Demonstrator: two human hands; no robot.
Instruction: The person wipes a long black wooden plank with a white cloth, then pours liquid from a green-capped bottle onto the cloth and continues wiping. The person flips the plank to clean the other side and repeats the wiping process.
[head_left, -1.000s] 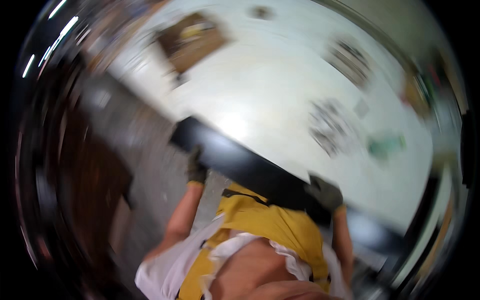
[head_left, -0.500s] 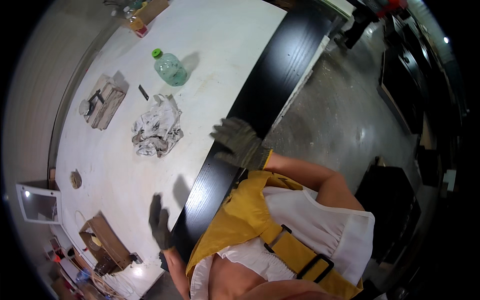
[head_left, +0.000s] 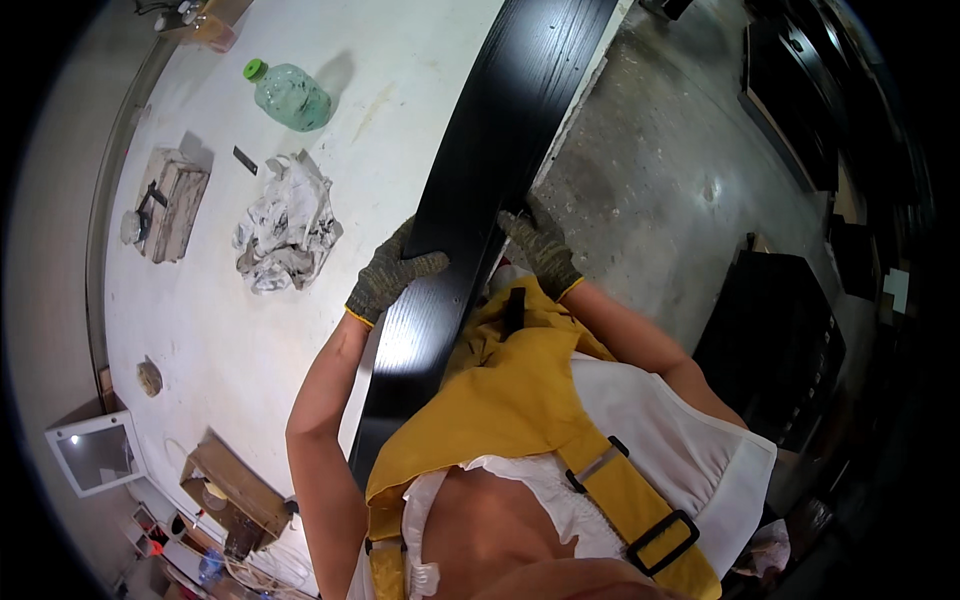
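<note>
A long black board point(head_left: 480, 150) with a glossy, wood-grained face lies along the near edge of the white table. My left hand point(head_left: 392, 275), in a dark knitted glove, grips its left edge with the thumb across the top face; some fingers are hidden. On the opposite edge, my right hand point(head_left: 542, 250), gloved alike, holds the board, its outer fingers partly out of sight. A crumpled, stained white rag point(head_left: 290, 225) lies to the left of my left hand, on the table.
The white table point(head_left: 230, 340) bears a green-capped plastic bottle point(head_left: 293, 97), a small dark flat piece point(head_left: 245, 160), a worn block point(head_left: 178, 205), a tape-like roll point(head_left: 149, 377) and a wooden box point(head_left: 235, 490). Dark panels point(head_left: 770, 340) stand on the concrete floor at right.
My left hand has come from above the table at lower left onto the board's left edge. My right hand has slid off the top face to the right edge. The view has shifted.
</note>
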